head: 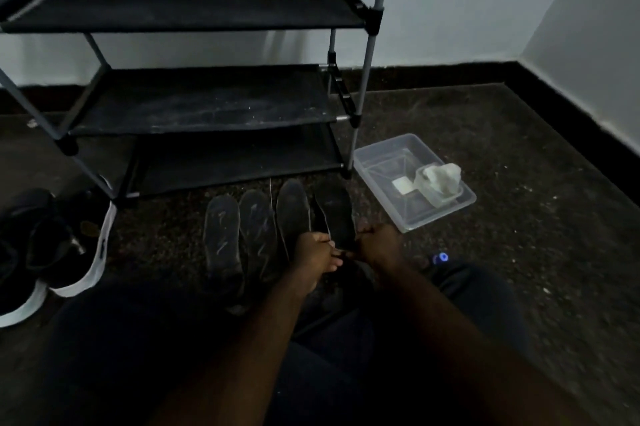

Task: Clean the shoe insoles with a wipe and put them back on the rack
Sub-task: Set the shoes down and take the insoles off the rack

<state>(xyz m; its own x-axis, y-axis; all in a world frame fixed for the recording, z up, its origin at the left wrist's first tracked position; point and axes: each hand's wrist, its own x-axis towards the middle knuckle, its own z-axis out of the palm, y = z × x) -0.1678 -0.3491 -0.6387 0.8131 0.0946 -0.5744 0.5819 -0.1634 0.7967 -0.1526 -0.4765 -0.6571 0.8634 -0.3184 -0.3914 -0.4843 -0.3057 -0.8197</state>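
While three insoles (258,228) lie side by side on the floor just near of the rack (207,106), left hand (317,252) and right hand (375,242) pinch the rightmost insole (334,210) by its near end; wipes (440,179) sit in the tray (408,228) at right.

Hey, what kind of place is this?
Probably a home's entryway or room corner: a metal-framed shoe rack stands against the wall, sneakers sit on the speckled floor beside it, and insoles are lined up in front.

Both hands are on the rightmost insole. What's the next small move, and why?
Probably send the right hand to the wipe in the tray: the left hand can hold the insole, and neither hand seems to hold a wipe.
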